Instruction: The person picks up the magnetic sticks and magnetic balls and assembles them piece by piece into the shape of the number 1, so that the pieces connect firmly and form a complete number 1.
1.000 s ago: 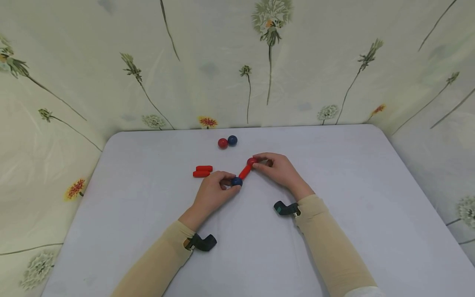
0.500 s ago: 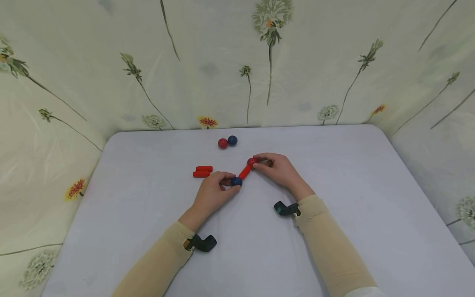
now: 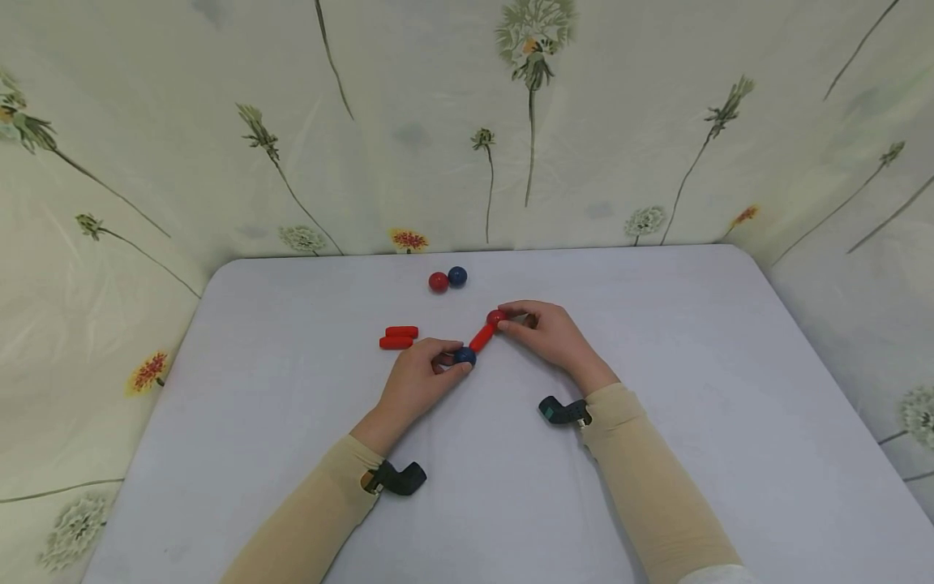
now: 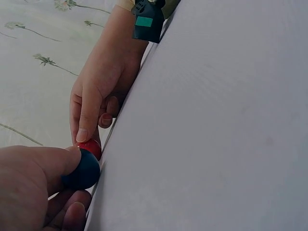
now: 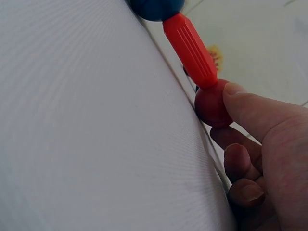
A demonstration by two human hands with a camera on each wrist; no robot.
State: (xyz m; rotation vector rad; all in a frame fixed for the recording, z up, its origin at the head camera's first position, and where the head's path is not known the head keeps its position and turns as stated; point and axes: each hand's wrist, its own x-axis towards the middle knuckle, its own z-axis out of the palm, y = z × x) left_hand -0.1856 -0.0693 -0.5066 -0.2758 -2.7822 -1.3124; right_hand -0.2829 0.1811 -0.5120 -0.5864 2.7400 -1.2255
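Observation:
My left hand pinches a blue ball between thumb and fingers, low over the white table. My right hand pinches a red ball a little farther back and to the right. A ridged red rod spans the two balls, one end at each, slanting from the blue one up to the red one in the head view. In the left wrist view the blue ball stands in front of the red ball and hides the rod.
Two more red rods lie side by side just left of my left hand. Behind them, a loose red ball and a loose blue ball sit together near the back edge. A flower-patterned cloth rises behind the white table.

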